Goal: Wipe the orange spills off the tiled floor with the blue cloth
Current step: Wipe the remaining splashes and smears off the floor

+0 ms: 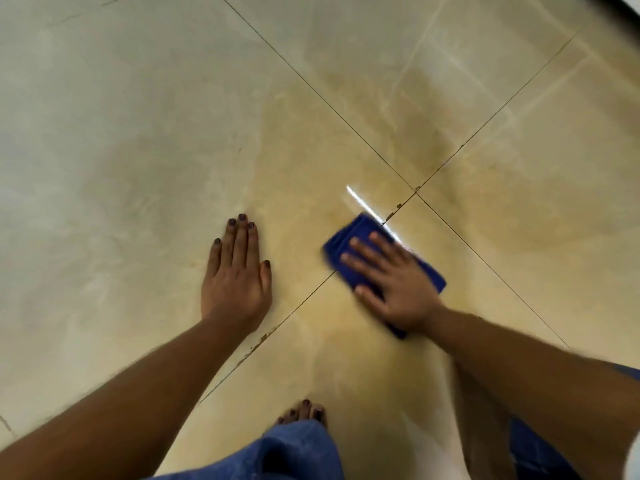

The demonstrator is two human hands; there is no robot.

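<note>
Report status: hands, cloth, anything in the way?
Right hand flat on cloth, pressing it over a grout line. Left hand flat on bare floor, bracing. Orange residue left in the grout ahead. Nothing in the way.

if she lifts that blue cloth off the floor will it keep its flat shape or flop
Likely flop: the blue cloth looks like soft folded fabric, flattened only by the right hand. It probably slides easily, since the tiled floor looks glossy and smeared.
</note>
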